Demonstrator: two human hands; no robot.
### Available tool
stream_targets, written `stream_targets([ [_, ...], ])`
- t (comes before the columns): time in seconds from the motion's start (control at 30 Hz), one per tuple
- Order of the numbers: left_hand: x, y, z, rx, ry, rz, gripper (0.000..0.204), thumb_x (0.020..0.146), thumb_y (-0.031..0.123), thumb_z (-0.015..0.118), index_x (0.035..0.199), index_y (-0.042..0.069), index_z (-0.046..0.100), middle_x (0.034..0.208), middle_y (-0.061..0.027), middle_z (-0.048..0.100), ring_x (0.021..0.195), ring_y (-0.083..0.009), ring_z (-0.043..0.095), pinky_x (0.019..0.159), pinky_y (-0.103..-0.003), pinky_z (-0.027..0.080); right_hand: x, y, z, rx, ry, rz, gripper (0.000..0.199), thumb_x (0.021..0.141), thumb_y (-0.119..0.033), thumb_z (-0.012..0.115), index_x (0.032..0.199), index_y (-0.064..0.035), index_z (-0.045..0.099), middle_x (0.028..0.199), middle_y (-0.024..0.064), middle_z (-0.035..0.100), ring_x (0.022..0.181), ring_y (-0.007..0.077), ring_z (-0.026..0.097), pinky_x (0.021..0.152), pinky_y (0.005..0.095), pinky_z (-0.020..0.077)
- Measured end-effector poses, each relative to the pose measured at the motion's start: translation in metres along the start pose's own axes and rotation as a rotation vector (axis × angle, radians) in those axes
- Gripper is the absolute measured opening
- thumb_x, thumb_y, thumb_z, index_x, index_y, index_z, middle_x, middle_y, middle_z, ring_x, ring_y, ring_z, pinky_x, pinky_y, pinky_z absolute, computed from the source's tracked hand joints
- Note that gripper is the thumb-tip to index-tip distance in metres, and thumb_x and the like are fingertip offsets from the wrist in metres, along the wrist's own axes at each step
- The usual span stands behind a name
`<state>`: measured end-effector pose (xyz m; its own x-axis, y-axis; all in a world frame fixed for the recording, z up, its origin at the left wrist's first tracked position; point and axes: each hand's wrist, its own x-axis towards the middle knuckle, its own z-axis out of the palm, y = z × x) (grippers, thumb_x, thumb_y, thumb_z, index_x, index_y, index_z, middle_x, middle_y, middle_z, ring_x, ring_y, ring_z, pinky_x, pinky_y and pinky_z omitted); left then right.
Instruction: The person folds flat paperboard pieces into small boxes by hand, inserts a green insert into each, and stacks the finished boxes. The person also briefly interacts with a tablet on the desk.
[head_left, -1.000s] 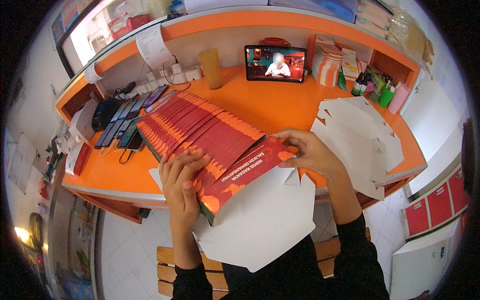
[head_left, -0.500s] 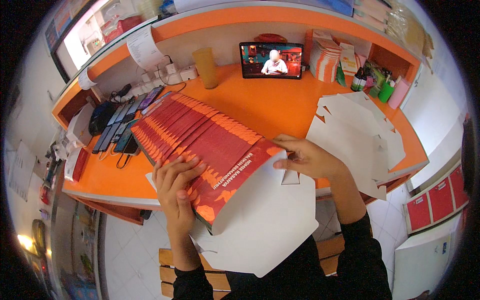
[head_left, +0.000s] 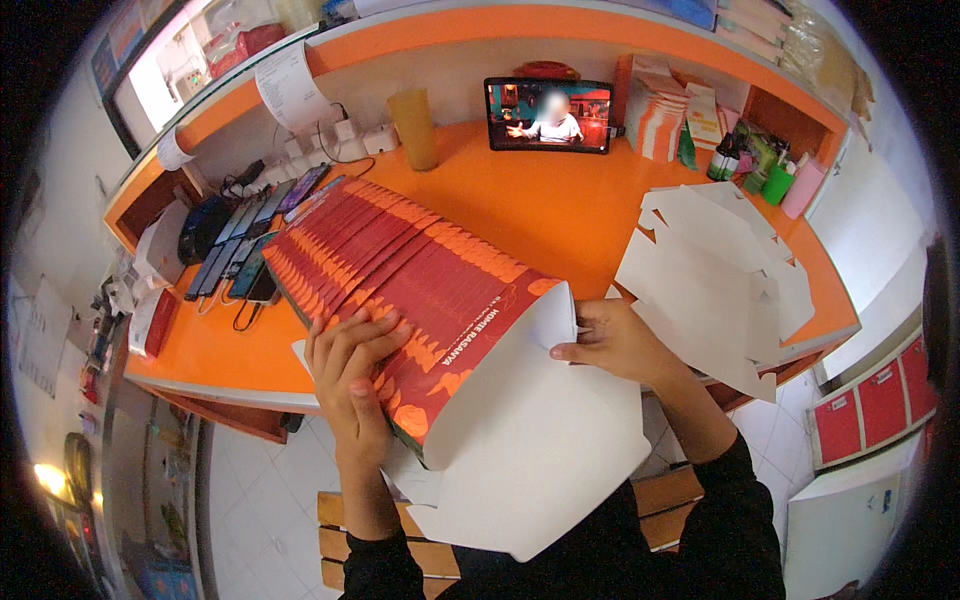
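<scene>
The left hand [head_left: 350, 378] grips the lower-left edge of one red card stack [head_left: 400, 265], its palm hidden; the stack lies mid-frame between both hands, its overlapped cards uncountable. The right hand [head_left: 625, 342] pinches one white card [head_left: 550, 430], some fingertips hidden. Rightward, overlapping white sheets [head_left: 695, 280] cover the desk [head_left: 520, 210].

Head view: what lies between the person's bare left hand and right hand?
In the head view, fanned red-and-orange printed cardboard sheets lie between the left hand and the right hand, with curved white cardboard nearer the person.
</scene>
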<state>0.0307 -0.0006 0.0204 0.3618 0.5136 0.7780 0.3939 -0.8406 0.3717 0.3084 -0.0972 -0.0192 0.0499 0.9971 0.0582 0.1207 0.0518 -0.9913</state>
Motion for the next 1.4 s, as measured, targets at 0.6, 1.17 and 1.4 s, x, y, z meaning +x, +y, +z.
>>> stream_targets([
  [0.6,-0.004,-0.004,-0.021,-0.035,-0.18,0.135,0.065,0.076,0.061,0.057,0.117,0.011,0.058,0.125,-0.0123,0.053,0.127,-0.0391,0.038,0.11,-0.055,0.016,0.035,0.004,-0.007,-0.742,-0.096,-0.246,0.056,0.07,-0.028,0.08,0.112,0.0009,0.056,0.104,0.0192,0.06,0.098,0.0303,0.06,0.086,0.0369,0.0477],
  [1.17,-0.033,-0.001,-0.036,-0.002,-0.187,0.08,0.079,0.06,0.045,0.081,0.126,0.012,0.053,0.133,-0.0152,0.047,0.132,-0.0442,0.031,0.105,-0.055,0.029,0.034,-0.022,-0.005,-0.352,-0.014,-0.354,0.06,0.085,-0.038,0.065,0.129,-0.0007,0.049,0.12,0.0179,0.056,0.108,0.0264,0.056,0.089,0.0359,0.0444],
  [1.4,-0.042,-0.007,-0.018,0.039,-0.004,0.121,0.058,0.078,0.053,0.059,0.117,0.01,0.063,0.123,-0.0152,0.057,0.128,-0.0423,0.039,0.104,-0.052,0.031,0.049,-0.028,-0.001,-0.361,-0.077,-0.649,0.036,0.097,-0.02,0.047,0.128,-0.0029,0.053,0.135,0.0123,0.048,0.128,0.0256,0.042,0.107,0.0363,0.0305],
])
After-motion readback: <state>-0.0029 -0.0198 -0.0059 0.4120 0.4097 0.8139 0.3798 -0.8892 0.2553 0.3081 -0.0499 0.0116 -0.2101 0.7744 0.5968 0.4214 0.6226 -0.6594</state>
